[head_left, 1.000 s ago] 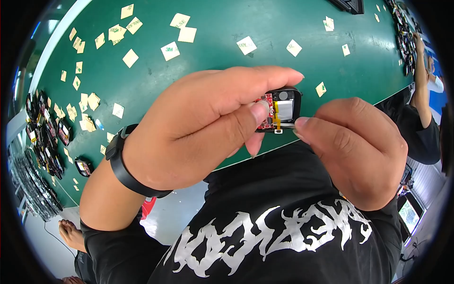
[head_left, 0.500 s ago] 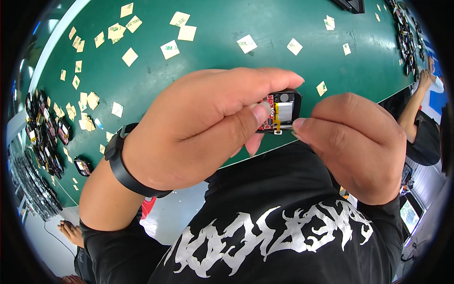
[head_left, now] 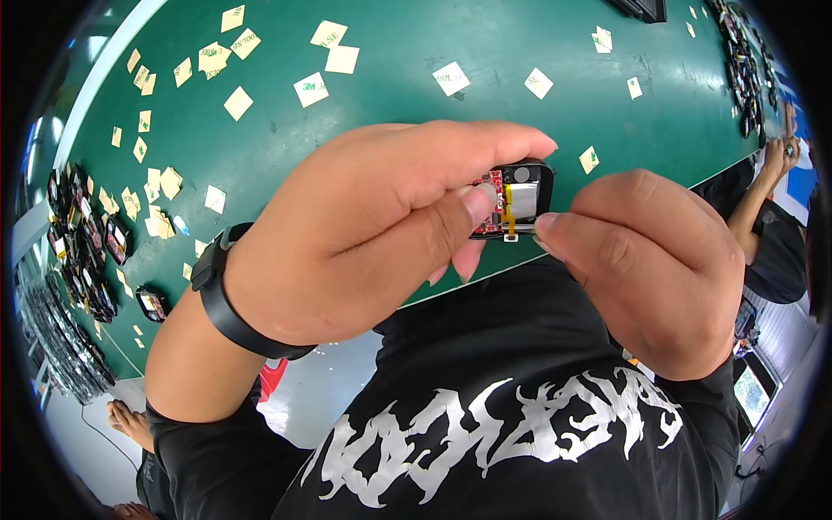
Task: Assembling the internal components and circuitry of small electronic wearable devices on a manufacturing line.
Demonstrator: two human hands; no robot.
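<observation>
My left hand (head_left: 373, 234) is closed around a small black device housing (head_left: 544, 192), thumb pressing on its left part. Inside the open housing are a red circuit board (head_left: 488, 224), a silver battery (head_left: 523, 201) and a yellow flex cable (head_left: 510, 224). The cable's small white-edged end sticks out over the near rim. My right hand (head_left: 650, 260) is pinched at the housing's lower right corner, thumb tip touching or almost touching it. A thin silvery line runs from those fingertips towards the cable; what they hold is too small to make out.
Cream paper squares (head_left: 238, 103) lie scattered over the green table (head_left: 390, 95). A heap of similar devices (head_left: 82, 251) sits at the left, with a single device (head_left: 152, 304) beside it and stacked clear plastic trays (head_left: 61, 329) nearer. Another heap (head_left: 741, 69) lies far right, near a co-worker's hand (head_left: 780, 154).
The housing has tilted slightly and the cable end has risen a little. Both my hands keep almost the same place. At the far right the co-worker's hands have shifted.
</observation>
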